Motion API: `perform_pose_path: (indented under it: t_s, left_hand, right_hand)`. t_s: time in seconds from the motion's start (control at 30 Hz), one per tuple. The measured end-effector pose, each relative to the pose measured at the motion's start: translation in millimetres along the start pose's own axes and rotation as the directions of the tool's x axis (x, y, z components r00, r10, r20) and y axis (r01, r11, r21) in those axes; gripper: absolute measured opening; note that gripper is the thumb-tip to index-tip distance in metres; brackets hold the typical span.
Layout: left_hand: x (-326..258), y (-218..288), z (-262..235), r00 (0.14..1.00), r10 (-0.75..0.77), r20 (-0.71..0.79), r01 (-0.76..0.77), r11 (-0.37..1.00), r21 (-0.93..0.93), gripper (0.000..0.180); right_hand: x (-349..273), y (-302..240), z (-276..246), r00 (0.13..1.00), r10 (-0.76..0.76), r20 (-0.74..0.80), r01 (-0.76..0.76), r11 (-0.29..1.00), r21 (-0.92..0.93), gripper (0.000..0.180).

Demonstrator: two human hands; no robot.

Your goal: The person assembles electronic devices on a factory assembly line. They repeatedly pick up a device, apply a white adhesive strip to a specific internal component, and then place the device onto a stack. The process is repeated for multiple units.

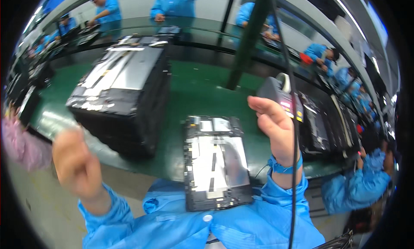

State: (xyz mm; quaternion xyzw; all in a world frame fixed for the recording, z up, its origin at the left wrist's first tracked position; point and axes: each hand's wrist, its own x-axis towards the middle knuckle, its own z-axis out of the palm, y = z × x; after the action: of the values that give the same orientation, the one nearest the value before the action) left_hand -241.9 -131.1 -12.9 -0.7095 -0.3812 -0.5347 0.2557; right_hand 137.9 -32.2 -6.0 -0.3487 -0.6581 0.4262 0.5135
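Gripping the grey hanging tool (pixel 280 94) in our right hand (pixel 276 128), we are hovering beside the opened tablet chassis (pixel 215 163) at the green bench (pixel 194 85) edge, left hand (pixel 75 163) loosely curled, empty; fastening apparently not begun.

In front of me an opened tablet chassis (pixel 217 163) lies flat on the green counter (pixel 194 85), its near end hanging over the counter's edge toward my lap. It has a dark frame, a silvery shield plate with a dark slot down the middle, and small boards along the top. My right hand (pixel 276 128) is wrapped around a grey handheld tool (pixel 280 94) with a coloured label, raised just right of the chassis, with a black cable (pixel 294 171) hanging from above.
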Motion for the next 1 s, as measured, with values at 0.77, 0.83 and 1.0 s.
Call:
perform_pose_path:
  t_s: [0.77,0.83,1.0]
  left_hand:
    - [-7.9,115.9,107.0,0.648,-0.212,0.732,0.739,0.407,-0.537,0.025]
    - [-15.4,118.2,114.0,0.685,-0.148,0.714,0.708,0.369,-0.603,0.019]
    - [-30.3,117.6,111.7,0.751,-0.294,0.591,0.656,0.434,-0.618,0.012]
  right_hand:
    - [-56.9,12.3,8.2,0.898,0.102,0.429,-0.045,0.989,-0.14,0.02]
    - [-51.2,-0.3,21.3,0.773,0.069,0.631,0.167,0.937,-0.307,0.017]
    - [-54.5,-9.2,30.9,0.894,-0.039,0.447,0.299,0.794,-0.529,0.019]
